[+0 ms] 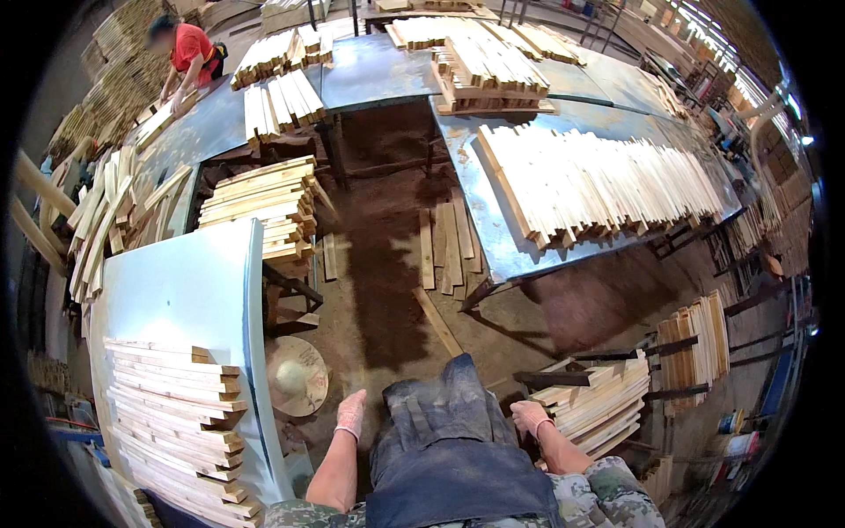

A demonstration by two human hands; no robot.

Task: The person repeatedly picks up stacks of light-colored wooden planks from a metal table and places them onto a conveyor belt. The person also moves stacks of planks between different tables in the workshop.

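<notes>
Hanging hands point(350, 412) point(531, 417), seemingly knit-gloved, long wooden slats point(610, 403)

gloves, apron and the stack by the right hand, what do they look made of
Gloves: probably knitted fabric, matt and pale pink; the snug, stretchy-looking cuffs suggest it.
Apron: likely woven cloth, dark blue and dull, with soft creases.
Stack: wood strips, apparently unvarnished; pale, dull faces show it, though the species is unclear.

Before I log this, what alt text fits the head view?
The gloved left hand hangs apparently empty; the gloved right hand is beside stacked wooden strips. Beyond, more strips lie on bluish tables, and a co-worker in red stoops.
</notes>
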